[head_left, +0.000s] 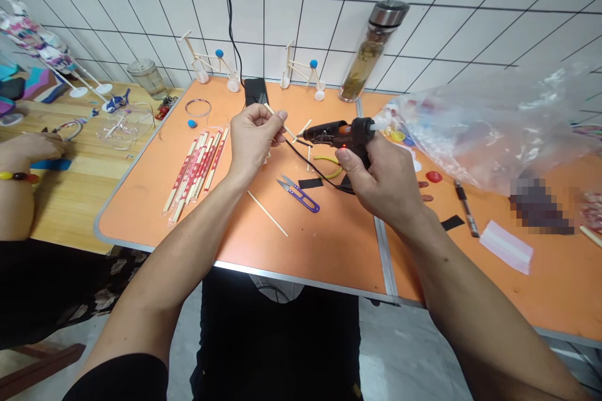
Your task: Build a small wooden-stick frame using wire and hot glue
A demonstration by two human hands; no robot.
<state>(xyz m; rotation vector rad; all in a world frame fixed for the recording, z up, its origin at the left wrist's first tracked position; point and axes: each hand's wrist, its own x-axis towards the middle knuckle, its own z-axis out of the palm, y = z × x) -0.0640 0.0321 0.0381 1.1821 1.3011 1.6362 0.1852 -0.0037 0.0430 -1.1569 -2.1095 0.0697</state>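
Observation:
Between its thumb and fingers my left hand (256,138) pinches a thin wooden stick (278,120). My right hand (390,178) is wrapped round a black hot glue gun (336,133) with a red light lit. The gun's nozzle points left and is close to the stick's lower end; I cannot tell if they touch. Below the hands lie purple thread snips (301,194), blades apart, and a loose thin stick (268,214). Several paper-wrapped chopsticks (196,169) rest left of my left hand.
Two small stick bicycle models (301,72) with blue balls stand by the tiled wall. A tall tea bottle (371,53) and a clear plastic bag (480,125) are at the right. Another person's hand (40,147) is at the left table. The gun's black cord (305,163) crosses the orange table (329,244).

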